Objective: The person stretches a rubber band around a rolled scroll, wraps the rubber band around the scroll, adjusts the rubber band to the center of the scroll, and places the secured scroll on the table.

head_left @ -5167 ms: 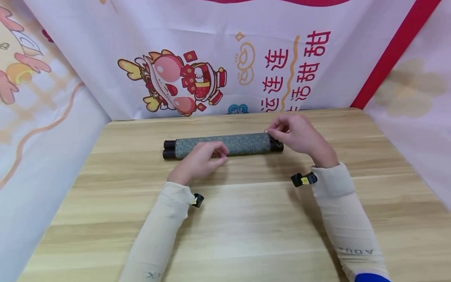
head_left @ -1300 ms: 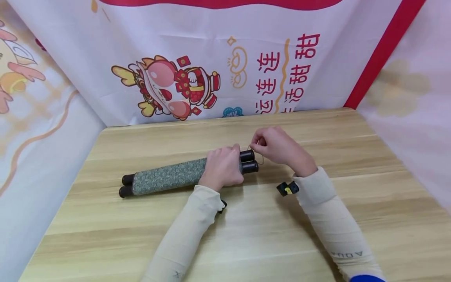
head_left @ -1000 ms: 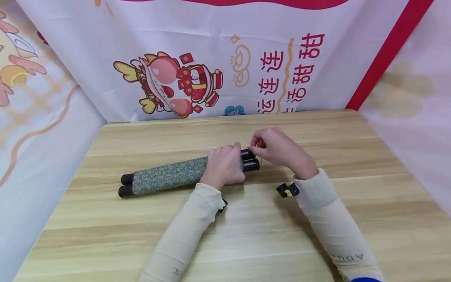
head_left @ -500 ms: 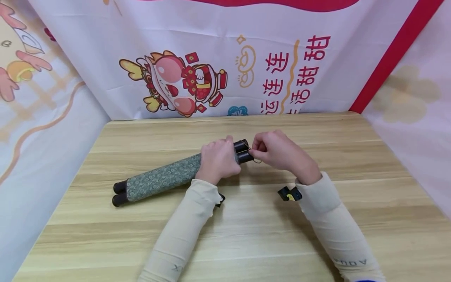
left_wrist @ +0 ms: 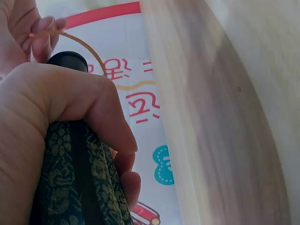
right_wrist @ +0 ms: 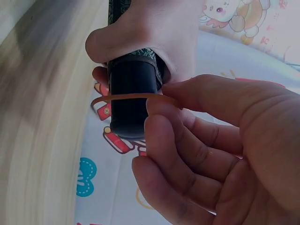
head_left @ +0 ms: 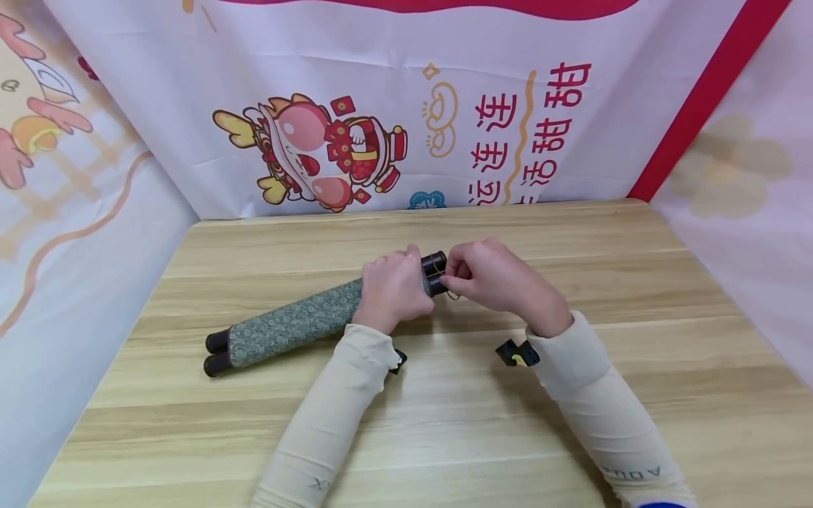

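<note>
A rolled scroll (head_left: 295, 321) in grey-green patterned cloth, with paired black roller ends (head_left: 218, 353), slants across the table. My left hand (head_left: 394, 289) grips it near its right end, fingers and thumb wrapped around the cloth. At that end my right hand (head_left: 498, 279) pinches a thin brown rubber band (right_wrist: 126, 96) between thumb and index finger. In the right wrist view the band crosses in front of a black roller end (right_wrist: 133, 84), its far loop standing out past the side. The left wrist view shows the band (left_wrist: 86, 45) arching beyond the left hand.
The wooden table (head_left: 444, 423) ends at a white printed cloth (head_left: 381, 42) with a cartoon figure and red characters behind it. More printed cloth (head_left: 114, 233) lines the left side. A small black camera (head_left: 517, 353) sits at the right wrist.
The left hand, earlier loose over the scroll, now grips it; the scroll has shifted left and tilted nearer. The right hand has brought the rubber band leftward over the roller ends.
</note>
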Tool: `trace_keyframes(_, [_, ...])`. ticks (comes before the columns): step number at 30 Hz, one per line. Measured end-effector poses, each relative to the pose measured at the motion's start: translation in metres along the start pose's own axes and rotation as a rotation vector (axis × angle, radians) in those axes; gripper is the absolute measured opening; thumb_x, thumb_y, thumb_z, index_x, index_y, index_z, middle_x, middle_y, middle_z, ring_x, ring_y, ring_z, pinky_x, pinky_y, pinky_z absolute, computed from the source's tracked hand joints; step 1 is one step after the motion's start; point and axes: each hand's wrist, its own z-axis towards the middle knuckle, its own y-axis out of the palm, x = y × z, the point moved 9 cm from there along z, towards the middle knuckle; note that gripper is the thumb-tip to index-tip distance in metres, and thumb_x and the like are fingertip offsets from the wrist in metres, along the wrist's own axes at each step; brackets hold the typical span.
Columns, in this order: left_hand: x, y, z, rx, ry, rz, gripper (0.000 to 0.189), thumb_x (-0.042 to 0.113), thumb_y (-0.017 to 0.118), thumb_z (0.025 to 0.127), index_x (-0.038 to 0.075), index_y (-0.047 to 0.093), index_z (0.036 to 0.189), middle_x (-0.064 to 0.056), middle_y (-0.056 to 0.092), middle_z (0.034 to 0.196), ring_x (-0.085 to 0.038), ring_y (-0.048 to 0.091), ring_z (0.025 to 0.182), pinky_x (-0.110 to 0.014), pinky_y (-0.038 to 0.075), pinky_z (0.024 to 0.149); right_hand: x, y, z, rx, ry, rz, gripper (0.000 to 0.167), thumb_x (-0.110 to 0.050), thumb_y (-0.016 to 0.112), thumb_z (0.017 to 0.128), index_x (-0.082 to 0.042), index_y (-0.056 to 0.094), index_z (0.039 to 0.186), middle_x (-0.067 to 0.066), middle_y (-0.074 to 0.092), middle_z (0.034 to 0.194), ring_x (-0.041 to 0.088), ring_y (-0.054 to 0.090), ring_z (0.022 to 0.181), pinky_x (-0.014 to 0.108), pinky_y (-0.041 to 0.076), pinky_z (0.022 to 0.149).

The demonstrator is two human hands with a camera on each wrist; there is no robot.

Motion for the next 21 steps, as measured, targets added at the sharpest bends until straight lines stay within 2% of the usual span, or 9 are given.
trace_keyframes(12, [0.026, 0.010, -0.004, -0.036, 0.072, 0.016, 0.056, 0.037, 0.081, 0.071, 0.011, 0.062, 0.116, -0.003, 0.066, 0.083, -0.025, 0.063, 0.068, -0.045, 0.052, 0.056, 0.006, -0.007, 0.000, 0.050, 0.024, -0.001, 0.013, -0.017, 0.072, 0.099, -0.009, 0.073, 0.088, 0.002, 0.072, 0.077, 0.013, 0.062, 0.066, 0.028, 0.053, 0.062])
trace_keyframes(17, [0.038, 0.018, -0.006, -0.062, 0.114, 0.009, 0.056, 0.033, 0.078, 0.070, 0.012, 0.064, 0.120, -0.001, 0.063, 0.079, -0.023, 0.061, 0.066, -0.041, 0.046, 0.052, 0.008, -0.012, 0.001, 0.081, 0.025, -0.002, 0.014, -0.018, 0.074, 0.099, -0.009, 0.074, 0.089, 0.002, 0.073, 0.079, 0.014, 0.063, 0.069, 0.029, 0.054, 0.065])
trace_keyframes(21, [0.044, 0.023, -0.008, -0.095, 0.119, -0.010, 0.058, 0.030, 0.076, 0.069, 0.014, 0.064, 0.123, 0.001, 0.061, 0.078, -0.022, 0.059, 0.065, -0.038, 0.042, 0.051, 0.010, -0.016, 0.001, 0.102, 0.038, 0.011, 0.012, -0.019, 0.073, 0.100, -0.010, 0.074, 0.093, 0.003, 0.073, 0.083, 0.016, 0.064, 0.072, 0.031, 0.055, 0.067])
